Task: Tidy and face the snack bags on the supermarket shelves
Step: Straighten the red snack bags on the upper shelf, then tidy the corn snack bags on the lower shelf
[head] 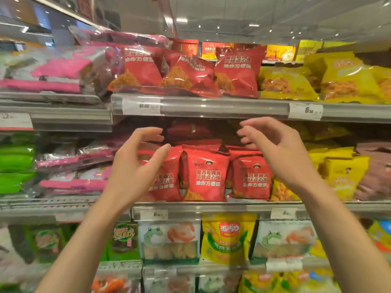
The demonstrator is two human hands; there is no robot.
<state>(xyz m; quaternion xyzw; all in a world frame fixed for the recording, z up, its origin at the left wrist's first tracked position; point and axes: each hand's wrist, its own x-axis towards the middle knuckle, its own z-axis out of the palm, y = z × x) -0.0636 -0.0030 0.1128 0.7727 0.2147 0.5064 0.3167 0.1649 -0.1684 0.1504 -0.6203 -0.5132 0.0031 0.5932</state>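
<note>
Red snack bags point(206, 176) stand upright in a row on the middle shelf point(211, 206), faces forward. My left hand point(135, 168) hovers in front of the leftmost red bag point(167, 182), fingers spread and curved, holding nothing. Level with the tops of the bags, my right hand point(275, 149) is raised at the right end of the row, fingers apart and empty. More red bags point(186, 75) lean unevenly on the shelf above.
Yellow bags point(342, 81) fill the right of both shelves, pink packs point(63, 68) and green packs point(14, 163) the left. The upper shelf edge point(211, 107) with price tags runs just above my hands. Frog-printed and yellow pouches point(228, 235) hang below.
</note>
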